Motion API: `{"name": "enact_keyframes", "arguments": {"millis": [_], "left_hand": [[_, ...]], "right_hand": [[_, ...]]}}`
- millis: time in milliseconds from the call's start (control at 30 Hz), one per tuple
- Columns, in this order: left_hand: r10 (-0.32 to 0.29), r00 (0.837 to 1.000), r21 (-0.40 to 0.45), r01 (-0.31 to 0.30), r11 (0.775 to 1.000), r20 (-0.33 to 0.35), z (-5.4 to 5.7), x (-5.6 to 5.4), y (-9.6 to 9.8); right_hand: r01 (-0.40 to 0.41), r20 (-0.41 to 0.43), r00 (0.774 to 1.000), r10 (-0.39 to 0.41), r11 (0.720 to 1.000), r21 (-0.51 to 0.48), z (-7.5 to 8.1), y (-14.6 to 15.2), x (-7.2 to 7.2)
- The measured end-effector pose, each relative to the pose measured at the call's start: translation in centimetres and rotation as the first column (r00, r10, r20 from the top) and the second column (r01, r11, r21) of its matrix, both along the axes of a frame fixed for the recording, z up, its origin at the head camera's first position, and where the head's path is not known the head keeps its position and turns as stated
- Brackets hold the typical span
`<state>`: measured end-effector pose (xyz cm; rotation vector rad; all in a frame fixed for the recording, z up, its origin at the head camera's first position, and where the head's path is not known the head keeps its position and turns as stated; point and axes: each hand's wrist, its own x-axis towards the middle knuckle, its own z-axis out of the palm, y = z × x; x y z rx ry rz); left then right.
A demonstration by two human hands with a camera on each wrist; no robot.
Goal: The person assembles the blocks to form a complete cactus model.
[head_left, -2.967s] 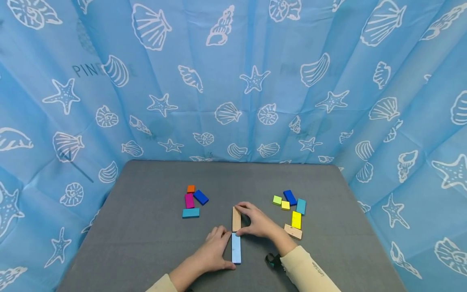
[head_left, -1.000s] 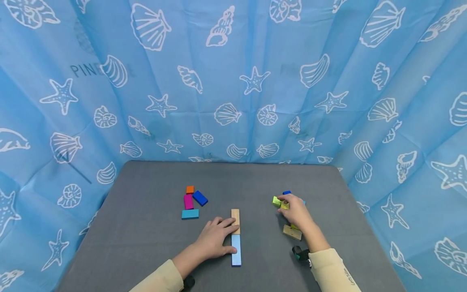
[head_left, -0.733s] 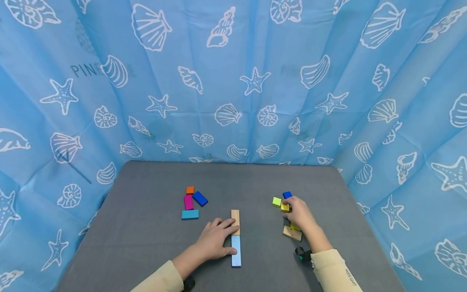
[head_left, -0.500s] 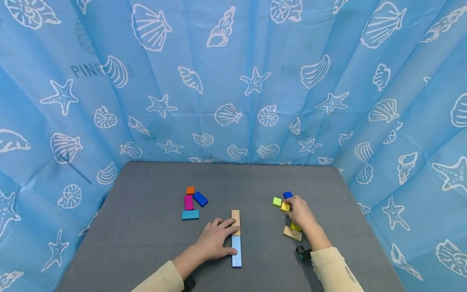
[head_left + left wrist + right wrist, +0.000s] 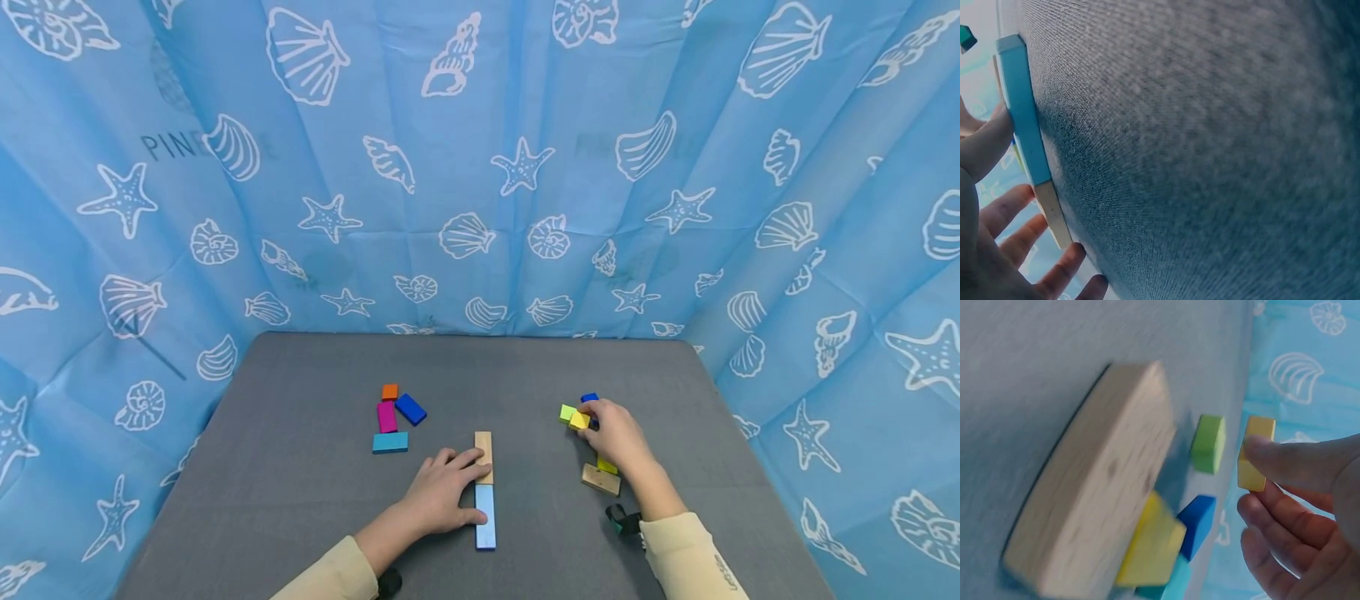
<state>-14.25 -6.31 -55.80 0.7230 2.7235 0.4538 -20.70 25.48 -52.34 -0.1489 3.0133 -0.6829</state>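
Note:
My right hand (image 5: 618, 437) pinches a small yellow block (image 5: 579, 420) between thumb and fingers. In the right wrist view that yellow block (image 5: 1252, 475) is lifted off the table. A lime green block (image 5: 1208, 444) lies close by. My left hand (image 5: 437, 497) has its fingers spread over two blocks laid end to end: a natural wood block (image 5: 483, 442) at the far end and a light blue block (image 5: 485, 525) nearer me. Its thumb touches the light blue block and its fingertips lie on the wood block, whose seam with the blue one shows in the left wrist view.
Around the right hand lie a wooden block (image 5: 601, 479), a larger yellow block (image 5: 1147, 550), a blue block (image 5: 1197, 525) and a teal block (image 5: 1175, 581). On the left are orange (image 5: 390, 392), magenta (image 5: 386, 417), blue (image 5: 411, 409) and teal (image 5: 390, 443) blocks. A curtain hangs behind.
My right hand left the wood block in the middle, went to the right-hand group and picked up the small yellow block. My left hand shifted from beside the two blocks onto them.

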Motion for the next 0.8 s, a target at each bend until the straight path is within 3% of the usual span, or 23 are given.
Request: {"name": "enact_keyframes", "arguments": {"millis": [267, 567, 800], "left_hand": [[-0.001, 1.0, -0.019, 0.001, 1.0, 0.001, 0.1, -0.1, 0.1], [0.022, 1.0, -0.032, -0.022, 0.999, 0.008, -0.1, -0.4, 0.2], [0.022, 1.0, -0.034, -0.022, 0.999, 0.011, -0.3, -0.2, 0.3]], "right_hand": [[-0.055, -0.034, 0.998, 0.051, 0.987, -0.153, 0.9, -2.2, -0.2], [-0.129, -0.084, 0.99, 0.114, 0.972, -0.196, 1.0, -5.5, -1.4], [-0.138, -0.057, 0.99, 0.128, 0.963, -0.232, 0.4, -7.4, -2.3]]}}
